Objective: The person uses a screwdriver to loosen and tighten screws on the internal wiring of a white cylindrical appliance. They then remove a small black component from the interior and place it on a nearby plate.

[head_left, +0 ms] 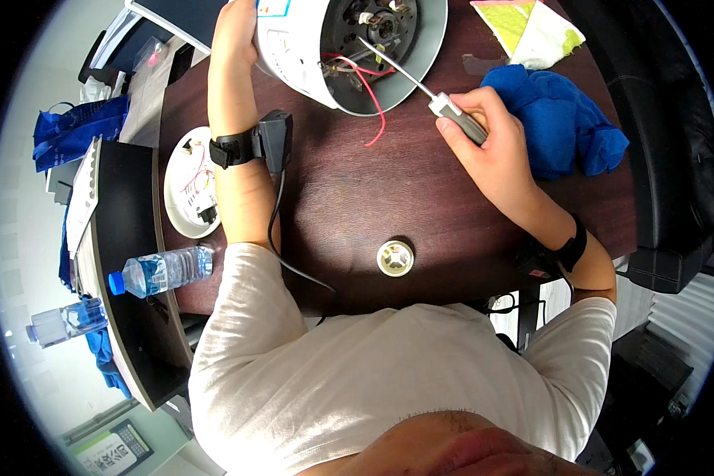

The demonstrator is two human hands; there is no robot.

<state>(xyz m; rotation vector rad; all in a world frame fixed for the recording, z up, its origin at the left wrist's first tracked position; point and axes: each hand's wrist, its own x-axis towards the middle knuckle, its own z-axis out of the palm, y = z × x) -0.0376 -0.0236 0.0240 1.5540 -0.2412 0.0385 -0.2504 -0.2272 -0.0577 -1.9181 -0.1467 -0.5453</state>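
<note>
A white cylindrical appliance (293, 55) lies tipped on its side at the far edge of the view, its open underside toward me. Inside show a dark base plate (349, 28), metal terminals and loose red wires (379, 111), one hanging out over the rim. My left hand (236, 36) grips the appliance's left side; some of its fingers are hidden. In my right hand (488, 135) is a screwdriver (457, 115) with a grey handle. Its thin shaft points up and left into the open underside, the tip over the dark plate. Whether the tip touches anything I cannot tell.
A blue cloth (559, 119) lies right of my right hand, below a yellow-white cloth (531, 32). Near me sits a small round cream part (395, 259). A white round cover with wires (181, 190) and a plastic bottle (170, 270) are at the left.
</note>
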